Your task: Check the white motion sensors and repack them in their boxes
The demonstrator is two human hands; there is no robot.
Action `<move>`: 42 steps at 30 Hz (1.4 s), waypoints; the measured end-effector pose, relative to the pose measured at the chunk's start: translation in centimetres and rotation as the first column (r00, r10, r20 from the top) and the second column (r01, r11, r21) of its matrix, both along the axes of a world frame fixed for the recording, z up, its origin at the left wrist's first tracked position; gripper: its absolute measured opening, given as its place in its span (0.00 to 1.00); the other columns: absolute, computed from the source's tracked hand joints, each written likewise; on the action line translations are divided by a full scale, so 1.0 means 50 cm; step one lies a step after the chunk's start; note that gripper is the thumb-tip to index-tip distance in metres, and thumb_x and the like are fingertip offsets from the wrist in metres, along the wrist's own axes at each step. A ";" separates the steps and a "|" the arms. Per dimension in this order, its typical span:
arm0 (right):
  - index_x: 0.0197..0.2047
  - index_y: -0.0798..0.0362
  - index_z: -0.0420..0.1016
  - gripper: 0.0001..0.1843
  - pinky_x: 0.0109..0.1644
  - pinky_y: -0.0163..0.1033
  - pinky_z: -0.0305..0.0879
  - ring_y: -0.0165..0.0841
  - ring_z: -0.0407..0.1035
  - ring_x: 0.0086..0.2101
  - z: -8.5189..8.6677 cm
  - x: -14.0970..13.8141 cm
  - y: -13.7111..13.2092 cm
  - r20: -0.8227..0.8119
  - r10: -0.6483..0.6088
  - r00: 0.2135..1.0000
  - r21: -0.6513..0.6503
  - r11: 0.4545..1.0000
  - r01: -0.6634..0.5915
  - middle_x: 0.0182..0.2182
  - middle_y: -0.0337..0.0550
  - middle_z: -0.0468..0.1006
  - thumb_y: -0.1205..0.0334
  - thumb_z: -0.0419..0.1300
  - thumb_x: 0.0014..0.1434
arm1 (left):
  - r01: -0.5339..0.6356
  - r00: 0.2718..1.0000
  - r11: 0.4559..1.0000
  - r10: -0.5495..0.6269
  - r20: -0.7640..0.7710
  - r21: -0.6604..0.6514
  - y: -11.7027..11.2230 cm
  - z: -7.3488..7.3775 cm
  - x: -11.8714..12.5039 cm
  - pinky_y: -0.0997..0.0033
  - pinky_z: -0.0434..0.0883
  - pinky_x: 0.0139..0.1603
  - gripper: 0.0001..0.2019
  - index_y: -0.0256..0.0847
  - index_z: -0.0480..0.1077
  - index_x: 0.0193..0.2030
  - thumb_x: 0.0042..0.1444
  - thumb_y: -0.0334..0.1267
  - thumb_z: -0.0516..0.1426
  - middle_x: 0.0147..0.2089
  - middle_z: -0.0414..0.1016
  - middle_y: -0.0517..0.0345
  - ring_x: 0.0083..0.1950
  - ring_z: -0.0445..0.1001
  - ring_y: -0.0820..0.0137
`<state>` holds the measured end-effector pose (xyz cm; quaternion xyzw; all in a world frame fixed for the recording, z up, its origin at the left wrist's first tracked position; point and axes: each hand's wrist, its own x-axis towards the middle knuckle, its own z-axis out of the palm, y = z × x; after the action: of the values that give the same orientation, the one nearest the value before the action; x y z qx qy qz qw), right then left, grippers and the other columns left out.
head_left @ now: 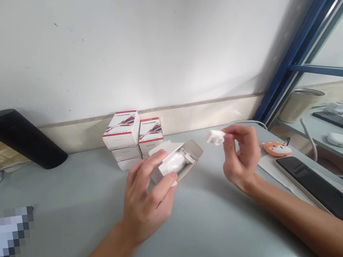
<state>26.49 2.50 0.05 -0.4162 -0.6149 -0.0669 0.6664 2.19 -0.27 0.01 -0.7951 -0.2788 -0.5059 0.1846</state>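
Note:
My left hand [148,194] grips a small cardboard box [196,150], tilted above the table with its flaps open. Inside the box lies a white item in clear plastic wrap [176,161], with a small white part beside it. To the right of the box, my right hand [242,153] pinches a small white piece [215,137] between thumb and fingertips, held in the air. The piece's exact kind is too blurred to make out. Behind my left hand, several white and red boxes [121,129] are stacked against the wall, one marked "DETECTOR".
A black cylinder-like object [23,139] leans at the back left. On the right lie a phone [321,189], white paper [272,170] and an orange animal-faced case [277,148]. A blue-framed mirror or glass [296,67] borders the right side. A pixelated patch covers the left edge.

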 end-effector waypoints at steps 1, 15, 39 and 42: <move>0.48 0.47 0.71 0.06 0.38 0.42 0.67 0.35 0.72 0.32 -0.003 0.004 0.008 0.039 -0.055 0.998 -0.109 0.992 0.059 0.36 0.42 0.79 0.59 0.54 0.74 | -0.007 1.000 1.000 0.007 0.003 0.005 0.001 -0.001 -0.001 0.52 0.79 0.55 0.23 0.47 0.68 0.48 0.52 0.20 0.68 0.62 0.77 0.47 0.60 0.81 0.56; 0.48 0.50 0.73 0.07 0.43 0.44 0.70 0.38 0.72 0.41 -0.020 0.015 0.040 0.215 0.013 0.976 -0.297 0.953 0.052 0.43 0.47 0.76 0.59 0.55 0.72 | -0.045 0.996 0.994 0.052 -0.068 0.102 0.007 0.012 -0.003 0.53 0.78 0.54 0.21 0.46 0.69 0.49 0.55 0.20 0.65 0.61 0.79 0.44 0.60 0.82 0.55; 0.52 0.40 0.81 0.17 0.44 0.35 0.77 0.29 0.80 0.36 -0.008 0.027 0.015 0.644 0.125 0.755 -0.020 0.989 -0.146 0.52 0.40 0.85 0.72 0.62 0.67 | -0.095 0.990 0.988 0.106 -0.093 0.118 0.013 0.015 -0.001 0.55 0.77 0.54 0.19 0.47 0.69 0.49 0.57 0.24 0.67 0.59 0.81 0.47 0.57 0.83 0.56; 0.46 0.41 0.83 0.11 0.42 0.35 0.78 0.29 0.81 0.34 -0.005 0.026 0.014 0.576 0.127 0.808 -0.019 0.990 -0.142 0.46 0.40 0.87 0.67 0.63 0.69 | -0.081 0.991 0.990 0.093 -0.101 0.113 0.013 0.019 -0.002 0.55 0.77 0.53 0.20 0.46 0.68 0.50 0.56 0.25 0.68 0.57 0.81 0.45 0.56 0.84 0.56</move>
<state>27.77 3.22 -0.21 -0.3235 -0.8145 -0.1497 0.4578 2.11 0.39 0.96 -0.7968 -0.2749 -0.4688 0.2642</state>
